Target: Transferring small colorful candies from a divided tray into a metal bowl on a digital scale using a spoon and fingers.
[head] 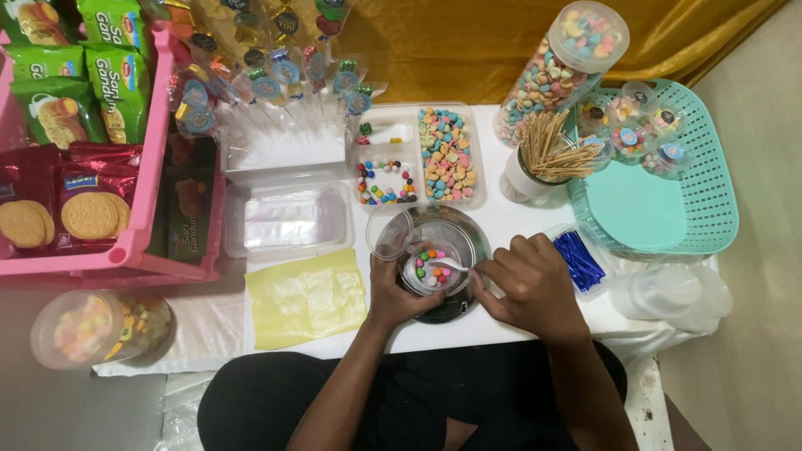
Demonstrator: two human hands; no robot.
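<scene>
1. Clear plastic, a small round cup [432,269] sits on a dark round scale [443,250] at the near edge of the white surface [501,225], straight ahead of the person.
2. Inside the cup lies a shallow layer of coloured candies [430,267]; it covers the bottom only, so the filling looks begun and far from complete.
3. The left hand [397,292] has its grip closed round the cup's near side, steadying it on the scale.
4. The right hand [530,284] has its grip pinched on a small white spoon [449,266], whose bowl rests over the candies in the cup.
5. A clear lid or second empty cup [391,234] lies just beside the scale on its left, not yet fitted on anything.
6. Behind the scale, a divided clear tray [418,159] holds pastel sweets in one compartment and bright round ones in another; both compartments look well stocked.
7. Further right, a turquoise basket [702,200] carries several closed, filled small cups [631,134] at its far end, which I judge to be finished ones; most of the basket stays bare.
8. A tall tilted jar [560,71] of pastel sweets, a pot of wooden skewers [547,154] and a box of blue twist ties [578,259] stand near the right hand.
</scene>
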